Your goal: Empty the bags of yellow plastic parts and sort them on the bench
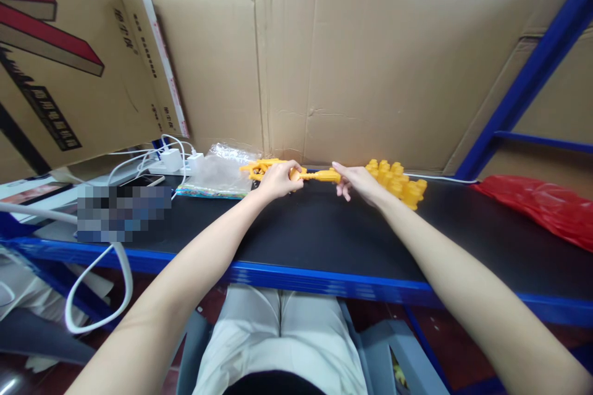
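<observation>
Both hands are raised over the back of the black tabletop, with a slim yellow plastic piece (324, 176) stretched level between them. My left hand (278, 180) pinches its thin left end between thumb and fingertips. At the thicker right end, my right hand (356, 182) has its fingers closed around the piece, partly hiding it. More yellow plastic parts (256, 168) show just behind and left of my left hand. Beyond my right wrist stands a cluster of knobbly yellow plastic pieces (393, 180). What the held piece belongs to cannot be made out.
A clear plastic bag (220, 173) lies left of my hands, near white chargers and cables (171, 159). Red plastic (537, 203) rests at the right. Cardboard (370, 74) walls the back, and a blue metal edge (319, 279) runs along the front.
</observation>
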The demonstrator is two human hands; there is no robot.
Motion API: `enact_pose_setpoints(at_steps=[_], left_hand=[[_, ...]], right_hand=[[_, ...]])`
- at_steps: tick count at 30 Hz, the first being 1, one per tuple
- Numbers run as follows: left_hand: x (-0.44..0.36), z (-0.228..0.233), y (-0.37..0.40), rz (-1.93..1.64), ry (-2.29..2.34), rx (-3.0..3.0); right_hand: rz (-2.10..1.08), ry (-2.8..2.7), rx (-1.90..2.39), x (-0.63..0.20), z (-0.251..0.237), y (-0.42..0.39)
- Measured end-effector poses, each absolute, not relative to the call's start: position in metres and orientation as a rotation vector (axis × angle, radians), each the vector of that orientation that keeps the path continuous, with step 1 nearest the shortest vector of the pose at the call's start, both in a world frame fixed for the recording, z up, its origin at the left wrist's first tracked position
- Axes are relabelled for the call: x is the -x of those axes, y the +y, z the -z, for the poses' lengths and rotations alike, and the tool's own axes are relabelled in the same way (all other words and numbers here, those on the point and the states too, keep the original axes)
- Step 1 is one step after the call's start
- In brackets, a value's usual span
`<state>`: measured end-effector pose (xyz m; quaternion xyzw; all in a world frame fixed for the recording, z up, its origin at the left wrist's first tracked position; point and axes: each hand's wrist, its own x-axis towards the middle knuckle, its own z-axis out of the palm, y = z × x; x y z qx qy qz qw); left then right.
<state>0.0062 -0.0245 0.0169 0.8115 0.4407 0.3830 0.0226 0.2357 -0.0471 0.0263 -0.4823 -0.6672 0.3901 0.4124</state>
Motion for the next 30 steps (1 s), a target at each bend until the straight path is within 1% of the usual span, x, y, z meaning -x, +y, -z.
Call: enact_pose_setpoints(at_steps=[3, 8, 13, 24, 30], left_hand=[[-0.006, -0.015, -0.021, -1.159, 1.373, -2.493], [-0.005, -0.012, -0.017, -1.164, 1.403, -2.423], [-0.003, -0.013, -0.017, -1.16, 1.393, -2.435], [-0.006, -0.017, -0.026, -1.165, 1.458, -2.551], [-0.007, -0.018, -0.029, -1.183, 1.468, -2.563]], right_hand=[[-1.008, -1.729, 1.204, -0.239, -0.027, -0.047], [-1.082, -1.776, 1.042, -0.245, -0.023, -0.042], [-1.02, -1.803, 0.984, -0.246, -0.021, -0.039], [-0.986, -1.809, 1.098, -0.241, -0.027, -0.048], [-1.015, -1.709, 1.175, -0.238, -0.028, -0.048]])
